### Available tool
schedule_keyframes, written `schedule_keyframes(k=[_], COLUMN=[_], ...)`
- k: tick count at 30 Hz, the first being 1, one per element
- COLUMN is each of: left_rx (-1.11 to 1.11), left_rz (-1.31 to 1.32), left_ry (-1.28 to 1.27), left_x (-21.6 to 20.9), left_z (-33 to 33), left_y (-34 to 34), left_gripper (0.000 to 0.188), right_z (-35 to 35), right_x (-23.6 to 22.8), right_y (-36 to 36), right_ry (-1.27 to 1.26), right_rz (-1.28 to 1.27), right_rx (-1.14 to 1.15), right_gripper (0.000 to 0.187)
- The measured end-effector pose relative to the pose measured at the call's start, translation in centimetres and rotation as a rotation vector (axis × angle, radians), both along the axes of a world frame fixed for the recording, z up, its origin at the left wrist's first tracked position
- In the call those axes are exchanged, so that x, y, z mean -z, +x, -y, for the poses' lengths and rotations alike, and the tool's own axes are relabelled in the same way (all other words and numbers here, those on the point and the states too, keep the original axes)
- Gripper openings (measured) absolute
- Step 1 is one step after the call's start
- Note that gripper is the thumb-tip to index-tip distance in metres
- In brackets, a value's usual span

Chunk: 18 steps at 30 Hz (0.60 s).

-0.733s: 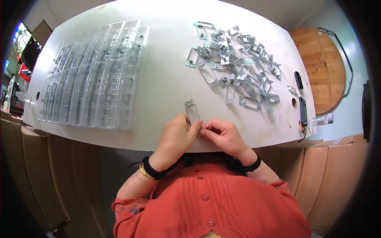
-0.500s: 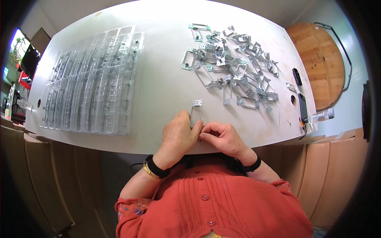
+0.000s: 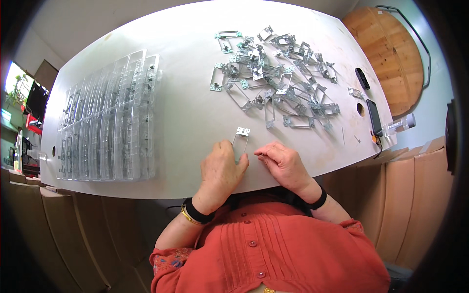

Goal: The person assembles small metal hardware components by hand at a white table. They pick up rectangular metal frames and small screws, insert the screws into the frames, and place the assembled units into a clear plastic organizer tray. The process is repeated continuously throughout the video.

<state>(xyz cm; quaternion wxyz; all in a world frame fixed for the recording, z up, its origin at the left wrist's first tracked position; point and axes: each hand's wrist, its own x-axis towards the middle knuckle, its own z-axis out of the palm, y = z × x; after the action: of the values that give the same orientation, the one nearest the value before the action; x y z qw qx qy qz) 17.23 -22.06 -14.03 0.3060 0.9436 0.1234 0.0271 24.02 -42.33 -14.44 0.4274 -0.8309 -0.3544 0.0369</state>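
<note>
My left hand is closed on a slim rectangular metal bracket, holding it near the table's front edge. The bracket's plated end with holes points away from me; its near end is hidden by my fingers. Just to the right, my right hand is raised with thumb and forefinger pinched at a tiny dark piece, too small to name. A gap separates that pinch from the bracket. Beyond both hands lies a loose pile of similar metal brackets, some with greenish ends.
Clear plastic trays filled with metal parts cover the table's left side. Along the right edge lie a black phone-like device, a small black object and a clear bottle. Cardboard boxes stand below.
My right hand has drawn away to the right from the bracket and my left fingers, still pinched. The bracket stays in my left hand, tilted slightly more. The whole view has shifted and turned a little.
</note>
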Motion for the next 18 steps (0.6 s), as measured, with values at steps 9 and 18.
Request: schedule_keyframes(k=[9,18], left_rx=[0.095,0.068], left_rz=[0.222,0.45], left_ry=[0.066,-0.011], left_x=[0.3,3.4], left_z=[-1.9,-2.1], left_y=[-2.4,-3.7], left_gripper=[0.037,0.048], right_z=[0.0,-1.8], right_x=[-0.1,0.8], right_y=[-0.1,1.2], right_ry=[0.044,0.218], right_rz=[-0.118,-0.149], right_rx=[0.064,0.158], right_gripper=[0.014,0.013])
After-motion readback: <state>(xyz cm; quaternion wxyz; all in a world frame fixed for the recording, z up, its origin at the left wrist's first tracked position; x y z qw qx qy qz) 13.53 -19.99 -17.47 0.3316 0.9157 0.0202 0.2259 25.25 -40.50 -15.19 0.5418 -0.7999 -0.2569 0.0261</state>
